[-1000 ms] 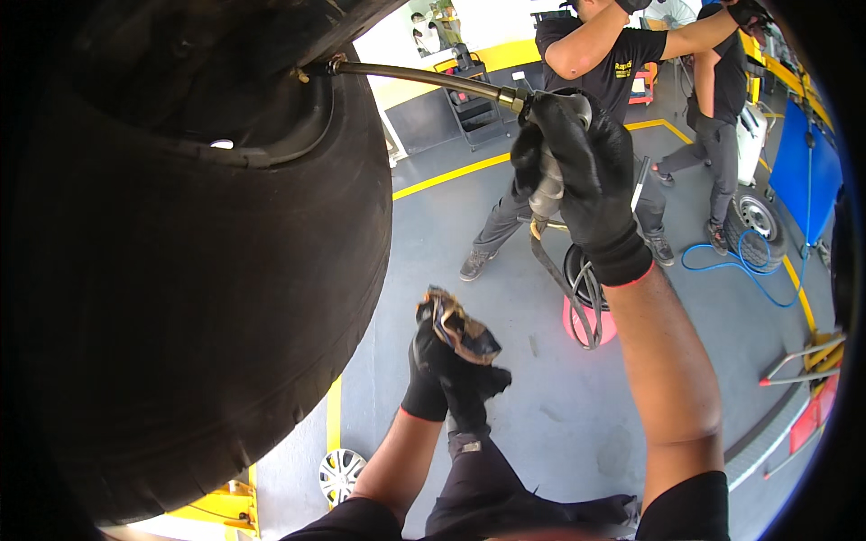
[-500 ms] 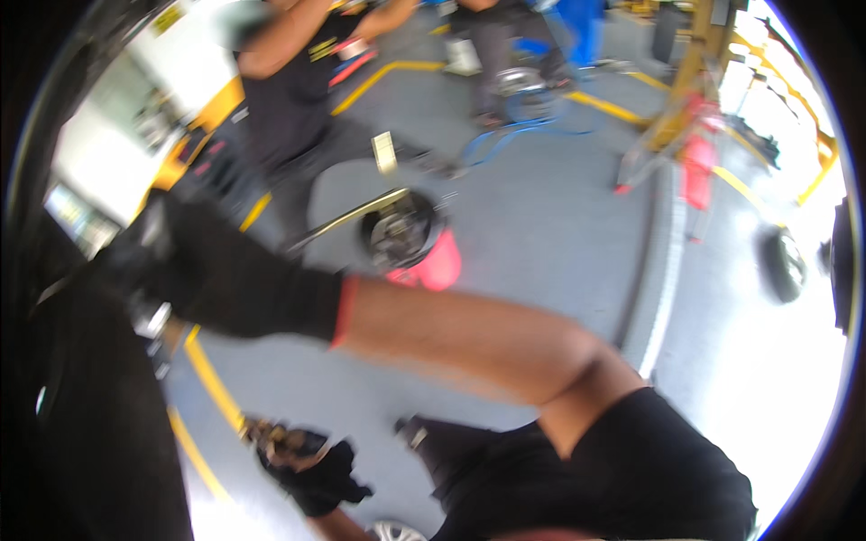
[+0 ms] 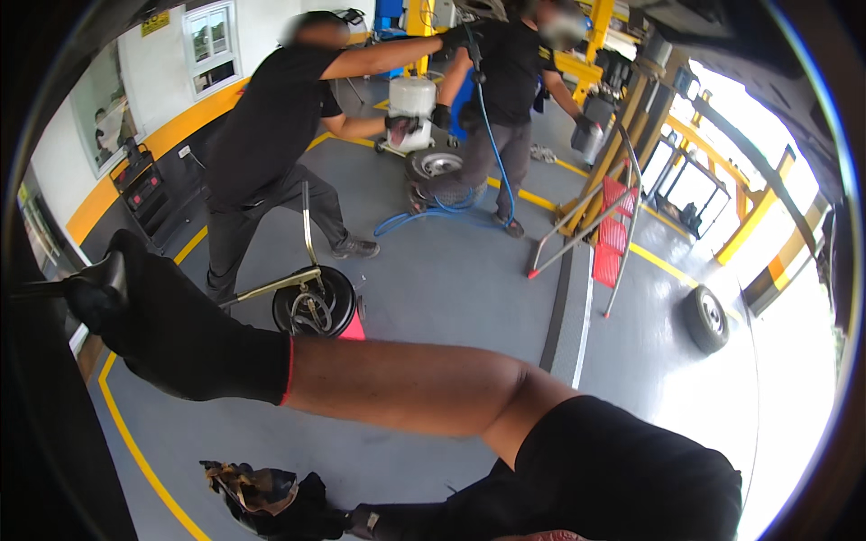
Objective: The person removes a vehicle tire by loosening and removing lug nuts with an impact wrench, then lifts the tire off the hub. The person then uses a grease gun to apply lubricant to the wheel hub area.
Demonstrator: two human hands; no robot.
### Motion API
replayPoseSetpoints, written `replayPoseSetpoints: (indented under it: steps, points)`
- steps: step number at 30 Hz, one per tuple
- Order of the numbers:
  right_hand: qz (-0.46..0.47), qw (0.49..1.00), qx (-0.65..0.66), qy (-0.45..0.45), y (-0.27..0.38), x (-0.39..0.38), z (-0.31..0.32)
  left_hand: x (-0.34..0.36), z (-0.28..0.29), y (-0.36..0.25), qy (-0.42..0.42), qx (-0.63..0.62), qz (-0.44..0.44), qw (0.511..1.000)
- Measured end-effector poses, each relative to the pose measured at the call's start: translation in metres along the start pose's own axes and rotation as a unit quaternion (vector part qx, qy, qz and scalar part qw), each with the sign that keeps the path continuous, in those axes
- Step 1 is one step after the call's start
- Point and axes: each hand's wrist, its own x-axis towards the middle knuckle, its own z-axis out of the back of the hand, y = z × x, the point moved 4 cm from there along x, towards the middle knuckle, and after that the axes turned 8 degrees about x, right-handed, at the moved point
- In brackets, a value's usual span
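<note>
My right arm reaches across to the far left, and my black-gloved right hand (image 3: pixel 99 288) is wrapped round a dark, rod-like tool (image 3: pixel 36 290). That tool runs into the shadow at the left edge, so its end is hidden. Low in the view is my left hand (image 3: pixel 293 509), also in a black glove. At its fingers shows a crumpled brown-and-black thing (image 3: pixel 262 490) whose kind I cannot make out. The fingers themselves are mostly hidden. A large dark surface (image 3: pixel 45 433) fills the left edge beside my right hand.
Beyond my forearm stands a round black drum with metal handles (image 3: pixel 316 307). Two co-workers in dark clothes are further off, a blue hose (image 3: pixel 494 149) near them. A red-stepped ladder (image 3: pixel 612 234) and a loose wheel (image 3: pixel 706 318) stand to the right.
My view has tilted up and steadied, showing more of the co-workers. My right hand stays at the far left; the left hand appears lower. The nearer co-worker's arm now stretches toward the other.
</note>
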Motion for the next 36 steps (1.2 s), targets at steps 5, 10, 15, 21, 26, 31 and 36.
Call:
replayPoseSetpoints:
  steps: [5,10,15,21,26,31,36]
  points:
    - [-0.030,0.980,0.197,0.020,0.033,-0.012,0.011,0.028,0.003,-0.025,-0.050,0.026,0.013,0.998]
    - [-0.079,0.986,0.148,-0.003,-0.010,-0.001,-0.002,0.048,0.013,-0.075,0.071,0.247,-0.127,0.958]
    - [-0.032,0.930,0.365,-0.015,-0.037,-0.004,-0.024,0.025,0.005,-0.038,0.078,-0.228,0.289,0.927]
    - [-0.080,0.919,0.385,0.029,-0.048,-0.007,-0.039,-0.005,0.013,0.017,-0.107,-0.559,0.428,0.702]
    - [-0.123,0.913,0.389,0.002,-0.038,-0.012,-0.035,0.001,0.015,-0.002,-0.027,-0.663,0.372,0.650]
    - [0.000,0.973,0.232,-0.013,-0.030,-0.009,-0.020,0.014,0.021,0.020,-0.070,-0.563,0.409,0.715]
    - [0.015,0.985,0.165,-0.043,-0.026,-0.040,-0.016,0.014,0.028,0.053,0.000,-0.571,0.427,0.701]
